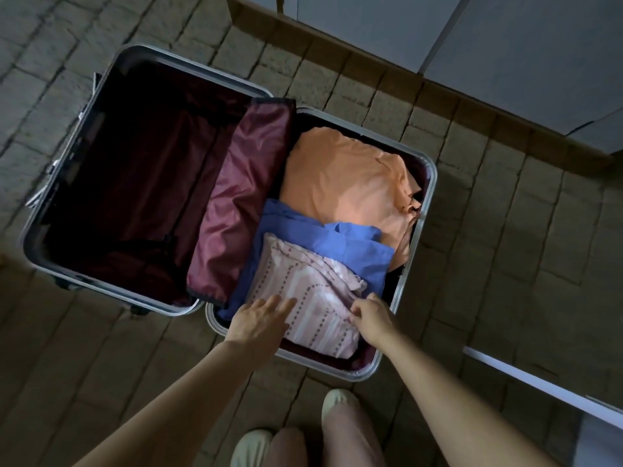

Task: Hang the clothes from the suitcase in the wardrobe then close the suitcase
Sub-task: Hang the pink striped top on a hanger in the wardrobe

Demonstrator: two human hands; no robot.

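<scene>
At lower centre of the frame, the right hand [369,313] pinches a folded pink patterned garment [317,298] atop the open suitcase [416,227]; the left hand [261,316] rests flat on it (soft, light, likely to unfold unless lifted at both edges).

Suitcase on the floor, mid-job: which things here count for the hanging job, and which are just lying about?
Part of the job:
- open silver hard-shell suitcase
- folded pink patterned garment, left hand flat on it, right hand pinching its edge
- folded blue garment
- folded orange garment

Just there:
- maroon lining flap
- brown brick-pattern floor
- pale shoes
</scene>
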